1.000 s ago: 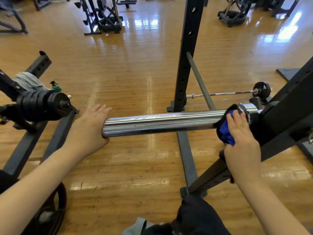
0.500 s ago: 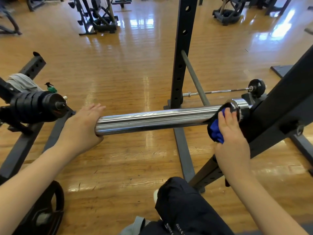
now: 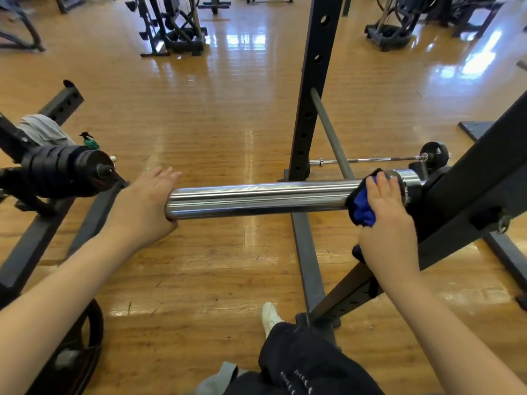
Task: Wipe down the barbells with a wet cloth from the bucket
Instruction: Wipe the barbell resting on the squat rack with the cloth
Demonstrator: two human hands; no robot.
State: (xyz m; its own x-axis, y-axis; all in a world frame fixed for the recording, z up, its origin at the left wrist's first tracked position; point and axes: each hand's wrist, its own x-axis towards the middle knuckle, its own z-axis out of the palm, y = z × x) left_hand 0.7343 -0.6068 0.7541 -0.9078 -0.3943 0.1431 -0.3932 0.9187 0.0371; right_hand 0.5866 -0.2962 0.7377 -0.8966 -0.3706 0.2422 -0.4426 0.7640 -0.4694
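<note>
Head view, one frame. Two hands visible, one cloth, two barbells.

Barbell 1: the chrome sleeve (image 3: 256, 199) runs level across the middle of the view, its free end at left, its collar (image 3: 408, 182) at right where it meets the black rack (image 3: 470, 192).

Left hand (image 3: 145, 206): flat against the free end of the chrome sleeve, palm covering the end face, fingers straight and spread forward. It grips nothing.

Right hand (image 3: 385, 223): curled over the top of the sleeve just beside the collar, holding the blue cloth (image 3: 362, 209) against the metal. Cloth is bunched, dark at its edge, and wraps the sleeve under the fingers; part hangs below the bar.

Barbell 2 (image 3: 379, 159): thin bar lying on the wooden floor (image 3: 214, 124) behind the rack, one small black plate (image 3: 435, 155) on its right end.

Rack parts counted: one upright post with holes (image 3: 312, 89), one slanted grey rod (image 3: 330, 132), one floor beam running toward the camera.

Left side: one stack of black plates (image 3: 62, 172) on a separate stand, one grey towel (image 3: 42, 129) draped behind it, one green-topped item (image 3: 90, 142) near it, too small to identify. One plate (image 3: 77, 352) at lower left.

Bottom: one white shoe (image 3: 271, 316), one dark trouser leg (image 3: 308, 363).

No bucket in frame.
</note>
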